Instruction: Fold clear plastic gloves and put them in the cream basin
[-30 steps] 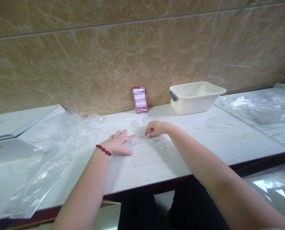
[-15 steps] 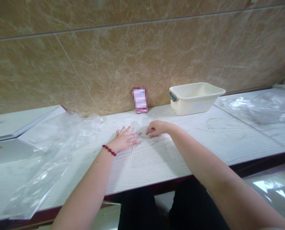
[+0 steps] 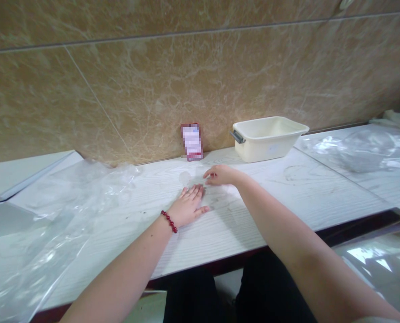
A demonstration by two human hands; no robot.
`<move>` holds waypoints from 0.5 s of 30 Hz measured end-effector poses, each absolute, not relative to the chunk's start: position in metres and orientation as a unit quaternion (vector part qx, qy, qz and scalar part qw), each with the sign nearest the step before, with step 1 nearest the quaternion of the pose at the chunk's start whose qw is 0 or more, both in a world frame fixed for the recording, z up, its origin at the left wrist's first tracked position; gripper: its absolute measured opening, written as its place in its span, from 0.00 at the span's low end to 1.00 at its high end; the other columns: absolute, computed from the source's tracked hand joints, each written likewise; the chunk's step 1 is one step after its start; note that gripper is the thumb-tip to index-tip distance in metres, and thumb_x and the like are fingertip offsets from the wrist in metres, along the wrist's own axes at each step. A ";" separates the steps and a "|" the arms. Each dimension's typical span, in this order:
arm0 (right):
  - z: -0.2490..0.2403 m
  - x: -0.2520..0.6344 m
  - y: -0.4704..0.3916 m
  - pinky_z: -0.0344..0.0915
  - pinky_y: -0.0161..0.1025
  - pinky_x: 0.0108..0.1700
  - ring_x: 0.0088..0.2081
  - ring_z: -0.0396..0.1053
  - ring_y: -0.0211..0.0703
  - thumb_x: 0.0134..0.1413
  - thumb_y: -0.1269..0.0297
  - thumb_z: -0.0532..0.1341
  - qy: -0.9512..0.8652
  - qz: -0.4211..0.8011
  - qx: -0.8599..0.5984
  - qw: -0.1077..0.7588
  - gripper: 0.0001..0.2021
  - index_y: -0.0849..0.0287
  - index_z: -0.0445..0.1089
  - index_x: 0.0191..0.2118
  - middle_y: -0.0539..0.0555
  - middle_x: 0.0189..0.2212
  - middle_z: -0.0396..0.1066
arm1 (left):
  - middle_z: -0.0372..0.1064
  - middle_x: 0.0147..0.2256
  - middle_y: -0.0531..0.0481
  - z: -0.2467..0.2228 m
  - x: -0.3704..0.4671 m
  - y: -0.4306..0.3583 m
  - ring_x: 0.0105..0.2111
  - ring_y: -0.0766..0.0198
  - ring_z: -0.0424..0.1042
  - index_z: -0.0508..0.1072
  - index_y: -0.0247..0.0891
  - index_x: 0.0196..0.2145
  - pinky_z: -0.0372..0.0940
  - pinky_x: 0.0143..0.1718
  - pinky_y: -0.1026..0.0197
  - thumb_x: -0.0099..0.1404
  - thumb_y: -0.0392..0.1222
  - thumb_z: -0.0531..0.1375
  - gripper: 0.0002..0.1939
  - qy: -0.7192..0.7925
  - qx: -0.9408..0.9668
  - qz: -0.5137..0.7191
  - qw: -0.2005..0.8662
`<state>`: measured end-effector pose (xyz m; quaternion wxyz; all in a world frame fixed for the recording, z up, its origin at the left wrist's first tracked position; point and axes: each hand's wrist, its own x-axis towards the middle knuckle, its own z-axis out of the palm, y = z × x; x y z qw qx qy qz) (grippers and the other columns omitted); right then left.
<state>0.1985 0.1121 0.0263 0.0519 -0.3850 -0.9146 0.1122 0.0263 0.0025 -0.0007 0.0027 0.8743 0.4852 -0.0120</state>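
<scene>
My left hand (image 3: 189,205) lies flat on the white wood-grain table (image 3: 254,215), fingers stretched forward and thumb out to the right. A red bead bracelet (image 3: 169,221) circles that wrist. Just beyond its fingertips is a faint clear round piece (image 3: 184,178), thin and see-through, flat on the tabletop. Close by on the right, my right hand (image 3: 221,175) hovers low or rests at the surface with loosely bent fingers. Its thumb and forefinger look apart. Any clear film under or between the hands is too faint to make out.
A phone-like blurred rectangle (image 3: 192,142) leans on the marble wall (image 3: 153,89). Right of it stands a cream plastic bin (image 3: 267,148) with a grey clip. Clear plastic sheeting (image 3: 82,202) lies left by a white box (image 3: 25,172); more clear plastic (image 3: 364,150) lies right.
My left hand has slid to the right, towards my right hand, and its spread fingers have drawn closer together. My right hand's fingers have straightened a little. The view has shifted slightly.
</scene>
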 end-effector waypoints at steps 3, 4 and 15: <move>0.024 0.219 0.126 0.57 0.35 0.39 0.39 0.64 0.43 0.50 0.61 0.50 -0.796 0.037 -0.599 0.084 0.17 0.60 0.62 0.46 0.58 0.39 0.67 | 0.37 0.57 0.37 -0.003 0.025 0.002 0.57 0.56 0.36 0.42 0.26 0.56 0.35 0.54 0.52 0.58 0.60 0.33 0.38 0.482 0.876 -0.016 -0.005; 0.023 0.226 0.130 0.58 0.36 0.40 0.41 0.63 0.45 0.51 0.62 0.49 -0.767 0.027 -0.638 0.071 0.17 0.62 0.62 0.46 0.60 0.40 0.66 | 0.36 0.57 0.38 -0.003 0.025 0.002 0.57 0.56 0.35 0.42 0.26 0.56 0.35 0.54 0.52 0.58 0.60 0.33 0.38 0.482 0.876 -0.015 -0.007; 0.013 0.231 0.139 0.61 0.37 0.40 0.41 0.65 0.49 0.44 0.66 0.54 -0.760 0.067 -0.647 -0.022 0.16 0.65 0.68 0.40 0.63 0.37 0.68 | 0.38 0.57 0.38 0.000 0.025 0.005 0.57 0.57 0.36 0.43 0.28 0.56 0.38 0.54 0.54 0.59 0.59 0.37 0.36 0.468 0.883 0.028 0.005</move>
